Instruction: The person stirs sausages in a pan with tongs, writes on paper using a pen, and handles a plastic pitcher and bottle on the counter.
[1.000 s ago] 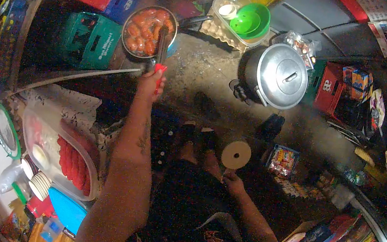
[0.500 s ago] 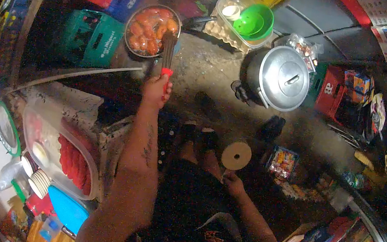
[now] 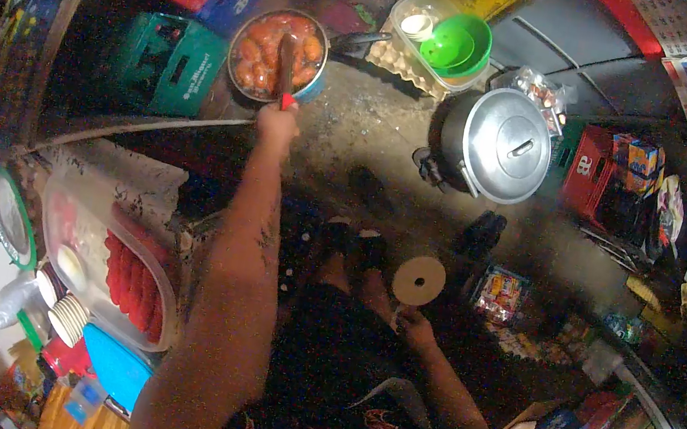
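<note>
My left hand (image 3: pixel 276 124) is closed round the red handle of a long-bladed spatula (image 3: pixel 285 66), which may be slotted. Its blade reaches over and among orange-red rounded pieces of food (image 3: pixel 254 51) in a round pan (image 3: pixel 231 76) at the upper left. Liquid glistens between the pieces, and the pan's handle points right. Low in the centre, my right hand (image 3: pixel 415 330) has its fingers closed near the lower edge of a flat tan disc (image 3: pixel 429 295) with a small dark hole. Whether a short handle joins the disc to my fingers is hard to see.
A large lidded pot (image 3: pixel 494 143) stands right of the pan. Between them sit a green bowl (image 3: pixel 478 36) and egg trays (image 3: pixel 396 62). Crates, including a green one (image 3: pixel 192 75), line the left. A clear tub (image 3: pixel 163 277) with red food lies at lower left.
My left hand has moved slightly up and left, carrying the spatula deeper over the pan. Its blade has turned and now lies across the middle of the food. My right hand stays nearly still.
</note>
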Demonstrator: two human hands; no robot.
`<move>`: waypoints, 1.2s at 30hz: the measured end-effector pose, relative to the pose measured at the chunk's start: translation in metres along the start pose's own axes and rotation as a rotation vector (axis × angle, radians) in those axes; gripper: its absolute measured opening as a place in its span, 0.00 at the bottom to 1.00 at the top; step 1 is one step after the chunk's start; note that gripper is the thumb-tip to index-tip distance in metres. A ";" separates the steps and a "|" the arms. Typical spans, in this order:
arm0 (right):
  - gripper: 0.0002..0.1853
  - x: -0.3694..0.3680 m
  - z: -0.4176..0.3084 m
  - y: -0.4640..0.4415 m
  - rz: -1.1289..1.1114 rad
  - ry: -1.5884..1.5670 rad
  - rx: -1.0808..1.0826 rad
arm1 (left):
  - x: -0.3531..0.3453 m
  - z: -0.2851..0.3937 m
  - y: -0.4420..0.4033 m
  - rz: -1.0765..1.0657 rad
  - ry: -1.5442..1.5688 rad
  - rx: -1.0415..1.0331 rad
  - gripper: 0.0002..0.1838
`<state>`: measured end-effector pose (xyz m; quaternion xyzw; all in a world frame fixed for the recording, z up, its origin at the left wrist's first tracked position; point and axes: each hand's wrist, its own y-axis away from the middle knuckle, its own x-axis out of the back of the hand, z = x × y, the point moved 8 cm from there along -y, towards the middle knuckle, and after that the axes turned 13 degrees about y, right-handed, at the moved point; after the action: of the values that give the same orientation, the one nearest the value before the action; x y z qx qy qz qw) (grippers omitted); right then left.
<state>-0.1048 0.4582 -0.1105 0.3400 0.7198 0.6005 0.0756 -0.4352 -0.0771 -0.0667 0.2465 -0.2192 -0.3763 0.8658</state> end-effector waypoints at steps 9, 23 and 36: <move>0.18 0.013 -0.021 0.016 0.087 -0.036 0.098 | -0.014 0.014 -0.029 -0.263 0.858 0.445 0.11; 0.09 -0.016 0.028 -0.026 0.086 0.006 0.105 | 0.009 -0.032 -0.048 -0.271 0.537 0.235 0.12; 0.08 -0.024 0.033 -0.049 0.072 -0.009 0.141 | 0.031 0.001 -0.013 0.163 -0.801 -0.422 0.31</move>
<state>-0.0892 0.4683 -0.1713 0.3730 0.7472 0.5491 0.0330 -0.4239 -0.1088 -0.0678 -0.1182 -0.4740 -0.4090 0.7708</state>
